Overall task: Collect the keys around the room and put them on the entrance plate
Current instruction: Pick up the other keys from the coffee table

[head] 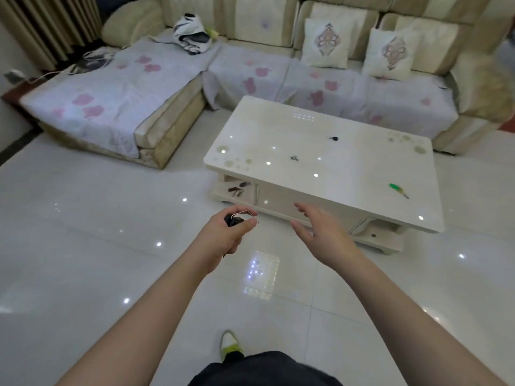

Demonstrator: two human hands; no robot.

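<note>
Now left hand [225,235] fingers [246,223] pinch keys [233,220].

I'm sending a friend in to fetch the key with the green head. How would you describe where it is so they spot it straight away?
Find the white coffee table in front of the sofa. The key lies on its top near the front right corner, away from the two small dark keys nearer the middle. It alone has a bright green head.
</note>
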